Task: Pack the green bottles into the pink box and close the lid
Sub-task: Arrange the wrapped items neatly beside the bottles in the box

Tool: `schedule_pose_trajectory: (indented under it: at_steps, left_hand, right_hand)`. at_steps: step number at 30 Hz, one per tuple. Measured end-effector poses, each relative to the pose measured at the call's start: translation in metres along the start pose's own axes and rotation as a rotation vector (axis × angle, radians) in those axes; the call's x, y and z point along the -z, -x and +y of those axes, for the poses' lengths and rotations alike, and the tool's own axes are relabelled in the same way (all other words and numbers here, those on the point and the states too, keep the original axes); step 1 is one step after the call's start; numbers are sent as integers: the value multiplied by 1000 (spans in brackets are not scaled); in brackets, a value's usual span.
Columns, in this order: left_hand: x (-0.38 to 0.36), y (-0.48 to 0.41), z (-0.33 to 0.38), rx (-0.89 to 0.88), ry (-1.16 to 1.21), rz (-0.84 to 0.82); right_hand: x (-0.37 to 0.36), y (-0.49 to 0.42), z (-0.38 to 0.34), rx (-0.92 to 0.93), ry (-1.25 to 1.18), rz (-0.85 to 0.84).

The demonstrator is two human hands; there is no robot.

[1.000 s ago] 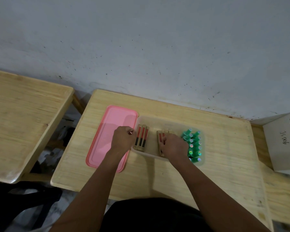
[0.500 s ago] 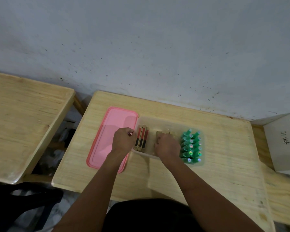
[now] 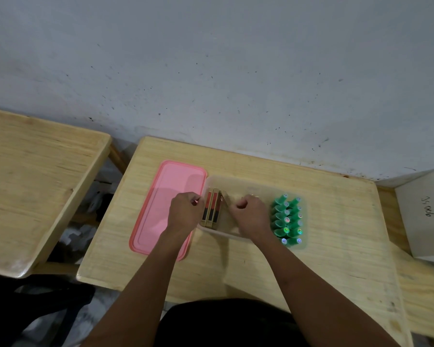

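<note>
A translucent box (image 3: 238, 180) sits mid-table, with its pink lid (image 3: 161, 209) lying flat just left of it. Several green bottles (image 3: 287, 219) lie in two rows at the box's right end. Red-and-black small cartons (image 3: 211, 209) stand at its left end, and one carton (image 3: 223, 197) leans tilted beside them. My left hand (image 3: 184, 212) is curled at the box's left rim, partly over the lid. My right hand (image 3: 252, 217) is inside the box between cartons and bottles, fingers closed by the tilted carton. What lies under it is hidden.
The wooden table (image 3: 236, 266) stands against a grey wall. A second wooden table (image 3: 35, 184) is on the left across a gap. A white carton with handwriting (image 3: 426, 216) sits at the right edge.
My right hand has slid left inside the box, away from the green bottles, pushing its group of cartons toward the left ones; one now leans tilted. My left hand has stayed put.
</note>
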State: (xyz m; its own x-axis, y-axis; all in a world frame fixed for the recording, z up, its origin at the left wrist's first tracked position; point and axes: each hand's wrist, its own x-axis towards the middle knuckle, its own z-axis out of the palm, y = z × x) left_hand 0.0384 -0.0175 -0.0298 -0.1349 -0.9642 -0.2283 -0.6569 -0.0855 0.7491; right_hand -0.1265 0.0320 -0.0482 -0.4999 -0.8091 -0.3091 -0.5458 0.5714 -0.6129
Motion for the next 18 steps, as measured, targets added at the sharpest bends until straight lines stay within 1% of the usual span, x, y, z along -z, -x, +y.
schedule_pose_trajectory:
  at_steps: [2, 4, 6, 8, 10, 12, 14, 16, 18]
  left_hand:
    - [-1, 0, -1, -7, 3, 1]
    - [-1, -1, -1, -6, 14, 2]
    - [-2, -1, -1, -4, 13, 4]
    - [-2, -2, -2, -8, 10, 7]
    - [-1, -1, -2, -8, 11, 6]
    - [-1, -1, -2, -10, 8, 8]
    - [-2, -1, -1, -11, 8, 8]
    - [-1, -1, -1, -11, 7, 8]
    - [-1, -1, -1, -11, 6, 7]
  right_hand:
    - [1, -2, 0, 28, -4, 6]
    - [0, -5, 2, 39, 60, -47]
    - [-2, -6, 0, 56, 167, -122]
    - [-4, -7, -2, 111, 315, -156]
    - [-4, -9, -6, 123, 401, -172]
    - [-4, -10, -9, 99, 397, -156]
    - [-3, -10, -9, 66, 344, -93]
    - [-1, -7, -8, 45, 254, -35]
    - [0, -4, -6, 32, 144, -26]
